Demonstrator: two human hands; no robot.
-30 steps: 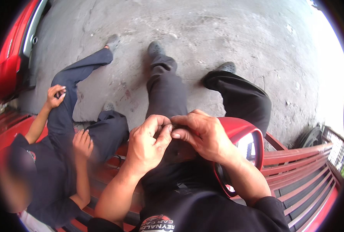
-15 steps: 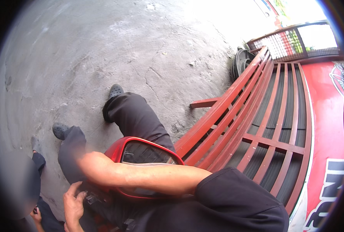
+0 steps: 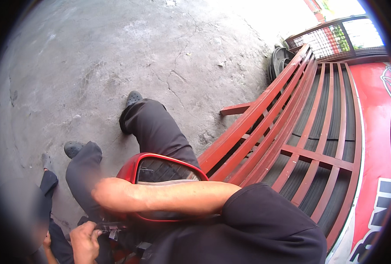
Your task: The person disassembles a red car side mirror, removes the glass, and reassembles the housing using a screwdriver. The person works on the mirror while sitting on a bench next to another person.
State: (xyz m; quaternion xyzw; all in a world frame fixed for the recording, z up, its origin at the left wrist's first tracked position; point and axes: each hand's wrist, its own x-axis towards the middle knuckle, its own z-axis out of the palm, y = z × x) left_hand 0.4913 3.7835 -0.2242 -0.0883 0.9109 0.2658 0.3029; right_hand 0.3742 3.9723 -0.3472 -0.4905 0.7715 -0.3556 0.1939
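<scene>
A red vehicle side mirror (image 3: 169,170) rests on my lap with its glass facing up. My bare right arm lies across the mirror, bent at its left side; the right hand is hidden below it. Near the lower left, my left hand (image 3: 84,242) comes up from the bottom edge. Its thumb and fingers are closed on a dark plastic part (image 3: 104,226), whose exact kind I cannot make out. Beside the fingertips, a small pale clear piece (image 3: 113,233) hangs from that part. Other dark bits near the lap are too dim to tell.
A red slatted metal bench (image 3: 292,145) runs along my right, with black wheel-like discs (image 3: 278,61) behind its far end. A red banner (image 3: 376,132) stands beyond it. Another person, partly blurred, sits close at the left, a hand (image 3: 47,241) showing. Cracked concrete floor (image 3: 160,53) spreads ahead.
My left hand has gone from thumb and fingers held apart to a closed grip on the dark part, which now shows more. The right arm and the mirror stay nearly in place.
</scene>
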